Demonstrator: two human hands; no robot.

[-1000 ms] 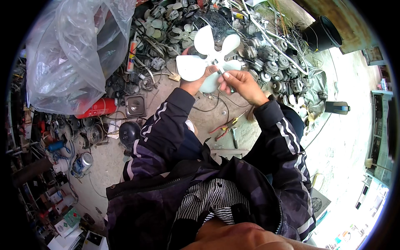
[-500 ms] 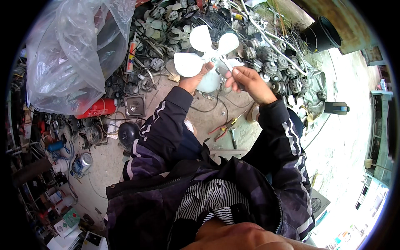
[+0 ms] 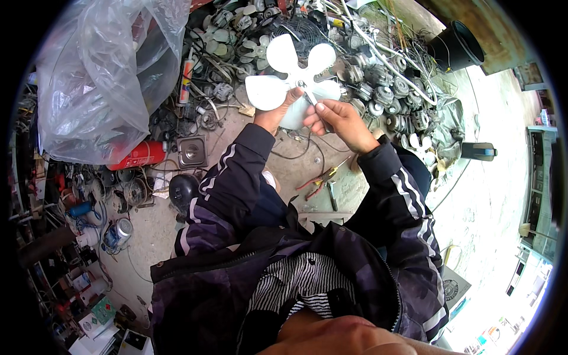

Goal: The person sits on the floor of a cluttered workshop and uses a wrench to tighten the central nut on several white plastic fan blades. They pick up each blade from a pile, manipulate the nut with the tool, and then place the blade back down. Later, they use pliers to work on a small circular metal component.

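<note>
A white fan blade with several broad petals is held up in front of me. My left hand grips it from the lower left, thumb pressed close to the hub and the fingers hidden behind. Pinched in my right hand is a small metal wrench, slanting up to the left. Its tip lies at the nut in the middle of the hub. Below, on the floor, are red-handled pliers and a hammer-like tool with a dark handle.
Small motors and more fan blades are heaped beyond my hands. A clear plastic bag fills the upper left, over a red cylinder. Nearby sit a metal tray and a black bucket at far right.
My right hand has moved left and slightly down, bringing the wrench's tip from the hub's right side onto its centre. The fan blade has shifted slightly left.
</note>
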